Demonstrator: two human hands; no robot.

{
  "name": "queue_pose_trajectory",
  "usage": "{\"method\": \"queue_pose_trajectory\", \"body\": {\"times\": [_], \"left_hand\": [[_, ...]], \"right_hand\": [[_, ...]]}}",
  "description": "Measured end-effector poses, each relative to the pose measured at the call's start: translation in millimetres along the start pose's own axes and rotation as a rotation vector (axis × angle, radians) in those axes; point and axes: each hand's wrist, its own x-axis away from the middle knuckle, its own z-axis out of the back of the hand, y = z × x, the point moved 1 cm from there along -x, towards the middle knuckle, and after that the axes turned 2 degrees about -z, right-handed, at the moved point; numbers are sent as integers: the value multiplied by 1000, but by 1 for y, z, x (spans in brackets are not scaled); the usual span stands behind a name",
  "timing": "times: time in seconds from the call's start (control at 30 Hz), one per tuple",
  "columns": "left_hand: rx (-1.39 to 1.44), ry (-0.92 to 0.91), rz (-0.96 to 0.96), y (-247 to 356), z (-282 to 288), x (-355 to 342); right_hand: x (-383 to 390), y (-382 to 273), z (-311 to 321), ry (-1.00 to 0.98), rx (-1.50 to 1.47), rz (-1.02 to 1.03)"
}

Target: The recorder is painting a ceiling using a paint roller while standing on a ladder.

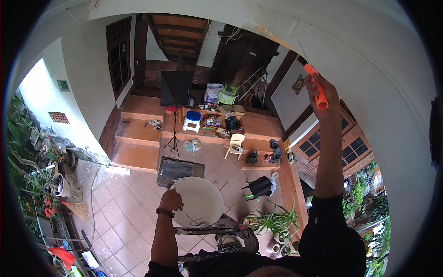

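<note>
Orange-red and tube-like, the handle [321, 98] of a hand tool is grasped in the right hand [318, 90], its fingers wrapped round it; this raised hand is well to the right of the white bucket [203, 199] and farther forward, near the pale plastered wall [369, 83]. The left hand [171, 201], a dark bracelet at its wrist, is curled at the bucket's left rim; whether it clenches that rim I cannot tell. A dark frame [205, 230] is on the near side of the bucket. Just beyond the bucket lies a dark doormat [181, 170]; farther off stand a blue-topped white stool [192, 121] and a cream chair [235, 144]. Right of the bucket are a black backpack [260, 187] and a long-leaved potted plant [277, 220]; well to its left is a straw broom [77, 210].
</note>
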Motion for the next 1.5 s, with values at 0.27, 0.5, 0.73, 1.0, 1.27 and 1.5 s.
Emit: {"method": "queue_pose_trajectory", "body": {"times": [0.27, 0.5, 0.73, 1.0, 1.27, 1.5], "left_hand": [[-433, -167, -89, 78, 44, 21], [-289, 7, -63, 50, 20, 11], [-270, -128, 65, 38, 22, 13], [-464, -163, 49, 55, 28, 11], [-454, -138, 18, 49, 20, 6], [-243, -1, 38, 45, 20, 14]], "right_hand": [[-171, -17, 19, 25, -56, -57], [-225, -18, 31, 60, -141, -37], [-61, -26, 13, -22, -156, -22], [10, -20, 2, -75, -101, -31], [-186, -33, 20, -92, -236, -67], [-168, -26, 13, -120, -103, 71]]}}
